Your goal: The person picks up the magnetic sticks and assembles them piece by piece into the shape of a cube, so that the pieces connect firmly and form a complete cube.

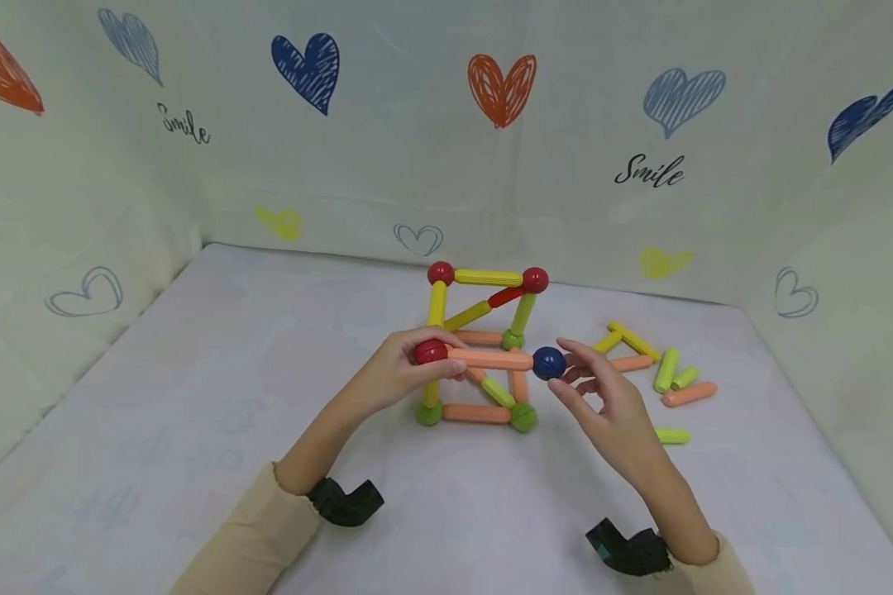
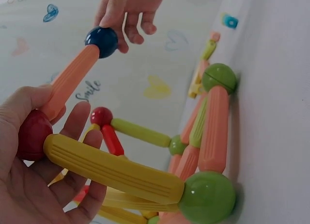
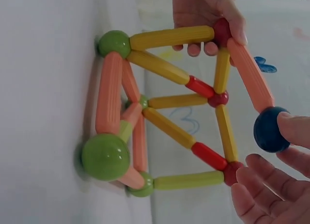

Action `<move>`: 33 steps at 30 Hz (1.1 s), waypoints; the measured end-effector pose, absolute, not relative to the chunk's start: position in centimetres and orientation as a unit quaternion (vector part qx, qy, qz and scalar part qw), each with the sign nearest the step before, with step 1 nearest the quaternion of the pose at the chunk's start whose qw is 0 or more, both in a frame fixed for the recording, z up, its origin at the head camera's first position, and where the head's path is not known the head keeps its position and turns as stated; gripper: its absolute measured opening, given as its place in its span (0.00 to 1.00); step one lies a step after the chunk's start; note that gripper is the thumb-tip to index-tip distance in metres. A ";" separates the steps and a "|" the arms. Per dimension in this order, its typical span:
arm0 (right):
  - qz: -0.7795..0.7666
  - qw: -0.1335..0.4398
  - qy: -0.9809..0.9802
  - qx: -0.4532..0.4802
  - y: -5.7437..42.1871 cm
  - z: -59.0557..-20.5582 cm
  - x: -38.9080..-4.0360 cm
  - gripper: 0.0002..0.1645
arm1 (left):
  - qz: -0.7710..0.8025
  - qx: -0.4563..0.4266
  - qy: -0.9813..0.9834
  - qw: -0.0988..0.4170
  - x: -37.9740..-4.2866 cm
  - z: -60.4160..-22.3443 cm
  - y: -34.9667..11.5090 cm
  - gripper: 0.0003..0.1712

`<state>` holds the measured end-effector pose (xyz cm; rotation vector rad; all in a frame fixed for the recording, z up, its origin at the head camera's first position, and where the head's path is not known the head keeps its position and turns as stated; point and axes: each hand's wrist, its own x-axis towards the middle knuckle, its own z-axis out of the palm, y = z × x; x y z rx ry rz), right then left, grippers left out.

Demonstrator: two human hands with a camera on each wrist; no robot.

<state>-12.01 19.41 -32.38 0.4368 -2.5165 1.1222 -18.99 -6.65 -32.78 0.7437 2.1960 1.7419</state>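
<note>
Centre of frame: stick model (image 1: pixel 469 316), its red ball (image 1: pixel 430 352) gripped by left hand (image 1: pixel 396 367). Blue ball (image 1: pixel 549 364) pinched by right hand (image 1: pixel 608 403); both balls joined by orange stick (image 1: pixel 489 359). Loose sticks (image 1: pixel 666 369) scattered right of centre.

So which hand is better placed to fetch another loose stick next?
Probably the right hand: it is nearer the loose sticks, though it must first release the blue ball it pinches. The left hand is farther off, holding a red ball.
</note>
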 end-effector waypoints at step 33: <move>0.231 -0.108 -0.967 0.000 27.6 -35.9 -23.8 0.23 | 0.606 0.246 0.745 0.131 -19.0 -32.9 -6.6 0.15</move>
